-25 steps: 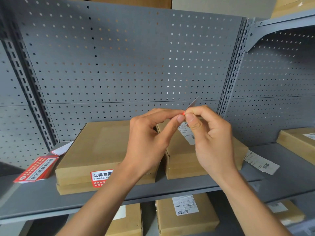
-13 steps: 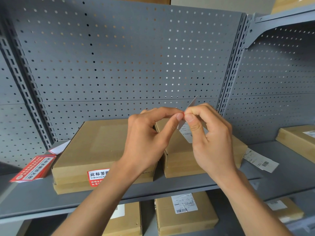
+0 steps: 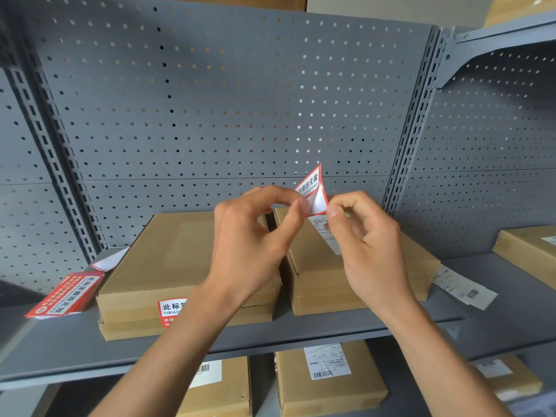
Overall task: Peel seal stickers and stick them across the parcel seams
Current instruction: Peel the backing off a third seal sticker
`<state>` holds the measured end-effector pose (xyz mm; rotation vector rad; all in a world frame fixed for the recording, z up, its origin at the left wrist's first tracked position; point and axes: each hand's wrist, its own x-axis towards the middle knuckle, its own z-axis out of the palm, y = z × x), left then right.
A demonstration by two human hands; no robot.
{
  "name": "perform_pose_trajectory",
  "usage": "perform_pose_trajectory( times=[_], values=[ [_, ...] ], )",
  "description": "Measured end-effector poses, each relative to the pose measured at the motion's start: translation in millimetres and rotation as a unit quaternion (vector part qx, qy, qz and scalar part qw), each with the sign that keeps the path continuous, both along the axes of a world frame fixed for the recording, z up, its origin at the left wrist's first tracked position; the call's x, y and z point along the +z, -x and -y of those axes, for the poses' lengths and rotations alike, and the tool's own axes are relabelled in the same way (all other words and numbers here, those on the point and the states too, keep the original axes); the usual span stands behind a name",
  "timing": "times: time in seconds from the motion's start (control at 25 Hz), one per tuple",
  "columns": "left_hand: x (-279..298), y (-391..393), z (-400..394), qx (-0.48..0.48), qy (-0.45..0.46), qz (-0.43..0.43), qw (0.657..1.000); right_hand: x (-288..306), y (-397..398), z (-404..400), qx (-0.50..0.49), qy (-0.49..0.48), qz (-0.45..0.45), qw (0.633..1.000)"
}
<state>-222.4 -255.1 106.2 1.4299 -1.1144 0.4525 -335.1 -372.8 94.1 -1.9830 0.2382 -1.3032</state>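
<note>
On the grey shelf [image 3: 301, 332] sit two boxes: the left box [image 3: 180, 266] already wears a red seal over its front seam, the right box [image 3: 316, 284] none that I can see. Above it, the left hand [image 3: 252, 236] and right hand [image 3: 364, 236] each pinch the sticker [image 3: 313, 191], which a moment ago showed only its edge; now it fans open, backing separating, nearly ready to apply.

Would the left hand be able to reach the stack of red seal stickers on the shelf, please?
Probably not yet: the left hand is pinching the seal sticker. The stack of seal stickers lies unobstructed on the shelf.
</note>
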Motion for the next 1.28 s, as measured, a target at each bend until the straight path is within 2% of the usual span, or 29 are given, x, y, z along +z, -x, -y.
perform_pose_trajectory(
  times=[0.2, 0.36, 0.52, 0.76, 1.08, 1.28],
  values=[
    [-9, -4, 1, 0.032, 0.018, 0.054, 0.998, 0, -6, -8, 0.119, -0.097, 0.013, 0.988],
    [-12, -9, -2, 0.047, 0.015, 0.075, 0.996, 1, -9, -9, 0.117, -0.122, 0.024, 0.985],
    [-7, -11, -14, 0.05, 0.021, 0.018, 0.998, 2, -16, 0, 0.087, -0.166, 0.011, 0.982],
    [-3, -26, -34, 0.093, 0.053, -0.056, 0.993, 5, -36, 16, 0.075, -0.278, -0.013, 0.957],
    [-2, -57, -59, 0.102, 0.1, -0.151, 0.978, 8, -59, 20, 0.072, -0.299, -0.028, 0.951],
    [3, -69, -80, 0.139, 0.129, -0.155, 0.97, 7, -72, 25, 0.06, -0.31, -0.041, 0.948]
  ],
)
